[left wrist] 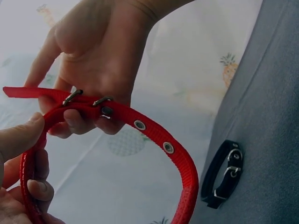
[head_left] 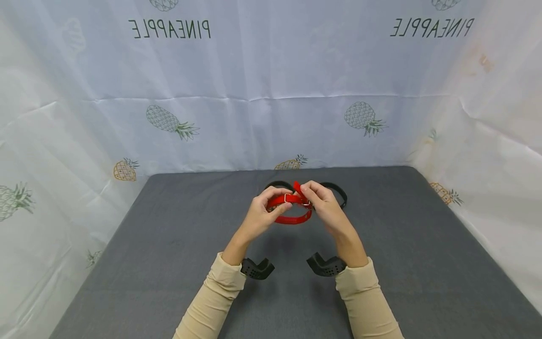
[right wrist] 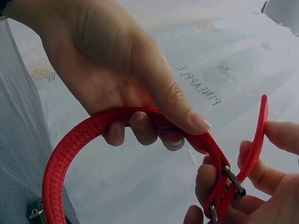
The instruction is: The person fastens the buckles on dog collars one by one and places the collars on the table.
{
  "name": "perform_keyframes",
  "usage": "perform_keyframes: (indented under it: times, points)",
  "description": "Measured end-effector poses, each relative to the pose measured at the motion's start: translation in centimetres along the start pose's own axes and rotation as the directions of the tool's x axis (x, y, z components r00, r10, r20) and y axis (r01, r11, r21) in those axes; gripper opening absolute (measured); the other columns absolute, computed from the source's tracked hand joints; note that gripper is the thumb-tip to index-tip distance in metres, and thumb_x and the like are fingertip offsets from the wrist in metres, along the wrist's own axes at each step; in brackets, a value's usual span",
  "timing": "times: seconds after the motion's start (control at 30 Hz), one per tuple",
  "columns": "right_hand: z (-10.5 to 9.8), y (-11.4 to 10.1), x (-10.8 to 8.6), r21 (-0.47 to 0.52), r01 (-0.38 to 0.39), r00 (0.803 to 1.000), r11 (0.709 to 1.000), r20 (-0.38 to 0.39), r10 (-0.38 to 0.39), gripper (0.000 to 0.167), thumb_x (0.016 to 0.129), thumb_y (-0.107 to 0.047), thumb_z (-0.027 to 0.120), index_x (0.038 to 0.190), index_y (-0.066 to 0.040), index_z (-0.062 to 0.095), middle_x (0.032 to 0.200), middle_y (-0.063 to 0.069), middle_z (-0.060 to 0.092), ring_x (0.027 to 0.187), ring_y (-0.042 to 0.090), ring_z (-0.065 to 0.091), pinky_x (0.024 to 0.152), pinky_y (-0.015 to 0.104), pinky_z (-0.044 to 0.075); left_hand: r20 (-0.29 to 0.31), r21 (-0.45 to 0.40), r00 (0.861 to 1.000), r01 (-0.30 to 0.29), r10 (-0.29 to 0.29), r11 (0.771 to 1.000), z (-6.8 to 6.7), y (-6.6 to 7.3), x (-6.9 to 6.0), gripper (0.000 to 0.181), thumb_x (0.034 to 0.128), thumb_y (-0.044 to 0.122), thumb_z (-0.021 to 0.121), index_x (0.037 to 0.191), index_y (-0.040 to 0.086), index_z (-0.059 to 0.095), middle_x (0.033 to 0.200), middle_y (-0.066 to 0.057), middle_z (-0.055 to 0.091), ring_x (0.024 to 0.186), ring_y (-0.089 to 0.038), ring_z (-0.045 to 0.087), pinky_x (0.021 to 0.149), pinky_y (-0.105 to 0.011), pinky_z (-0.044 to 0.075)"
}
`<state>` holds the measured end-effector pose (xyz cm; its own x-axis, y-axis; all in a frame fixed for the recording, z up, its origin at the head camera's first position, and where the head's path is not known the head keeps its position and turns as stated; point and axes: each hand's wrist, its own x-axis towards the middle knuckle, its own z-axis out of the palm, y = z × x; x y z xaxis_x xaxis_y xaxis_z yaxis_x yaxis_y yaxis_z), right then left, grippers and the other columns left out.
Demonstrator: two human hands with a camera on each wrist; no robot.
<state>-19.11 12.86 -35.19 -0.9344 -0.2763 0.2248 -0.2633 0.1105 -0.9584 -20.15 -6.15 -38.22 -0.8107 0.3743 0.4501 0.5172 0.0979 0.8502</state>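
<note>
A red buckle collar (head_left: 295,220) is held up above the table between both hands. My left hand (head_left: 261,214) grips the band on its left side, thumb on one face and fingers curled round the other. At the buckle end, my right hand (head_left: 325,205) holds the strap with its fingertips. In the right wrist view, the collar's pointed tail (right wrist: 261,116) sticks up past the metal buckle (right wrist: 232,176), near the right fingers. Eyelets (left wrist: 168,147) show along the band in the left wrist view.
Behind the hands, a black collar (left wrist: 212,170) with a metal buckle lies on the grey table (head_left: 178,263). Another dark band (head_left: 340,189) curves out at the right, partly hidden. A pineapple-print curtain (head_left: 262,132) stands along the table's back and sides.
</note>
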Motion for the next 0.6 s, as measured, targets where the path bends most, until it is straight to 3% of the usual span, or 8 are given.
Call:
perform_keyframes:
  times: [0.37, 0.6]
  points:
    - [0.04, -0.17, -0.03, 0.066, 0.084, 0.996, 0.994, -0.007, -0.084, 0.019, 0.100, -0.015, 0.050, 0.084, -0.019, 0.059, 0.090, -0.013, 0.060, 0.081, 0.013, 0.054, 0.076, 0.024, 0.047, -0.009, -0.037, 0.999, -0.052, 0.051, 0.998, -0.21, 0.06, 0.17, 0.033, 0.0883, 0.004, 0.067, 0.120, -0.004, 0.062, 0.110, -0.021, 0.059, 0.090, -0.001, 0.060, 0.078, -0.017, 0.055]
    - [0.24, -0.10, -0.05, 0.063, 0.154, 0.988, 0.986, 0.004, -0.155, 0.018, 0.100, -0.012, 0.051, 0.081, -0.014, 0.054, 0.087, -0.008, 0.053, 0.074, 0.015, 0.047, 0.070, 0.028, 0.041, -0.039, -0.063, 0.995, -0.099, 0.096, 0.993, -0.21, -0.04, 0.12, 0.033, 0.0876, 0.005, 0.068, 0.118, -0.006, 0.063, 0.108, -0.022, 0.060, 0.089, 0.001, 0.060, 0.078, -0.017, 0.056]
